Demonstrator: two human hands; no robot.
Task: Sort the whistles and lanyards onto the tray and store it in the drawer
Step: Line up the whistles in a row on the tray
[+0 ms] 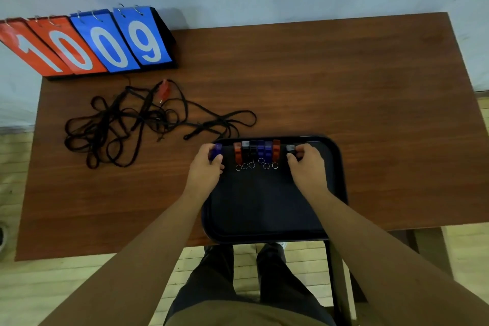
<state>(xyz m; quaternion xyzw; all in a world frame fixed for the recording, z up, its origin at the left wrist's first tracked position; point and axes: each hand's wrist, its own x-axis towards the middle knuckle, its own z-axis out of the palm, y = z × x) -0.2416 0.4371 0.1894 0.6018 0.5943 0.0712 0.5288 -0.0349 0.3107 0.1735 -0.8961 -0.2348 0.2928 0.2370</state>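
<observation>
Left hand point(209, 164) pinches blue whistle point(217, 150), right hand point(307, 164) probably a grey one point(290, 148); row of whistles point(256, 152) on tray point(264, 214). Lanyards point(127, 124), scoreboard point(87, 42) on wood counter point(344, 82).

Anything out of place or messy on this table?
Yes: the black lanyards lie in a tangled heap on the table, off the tray, with one red whistle still among them.
</observation>
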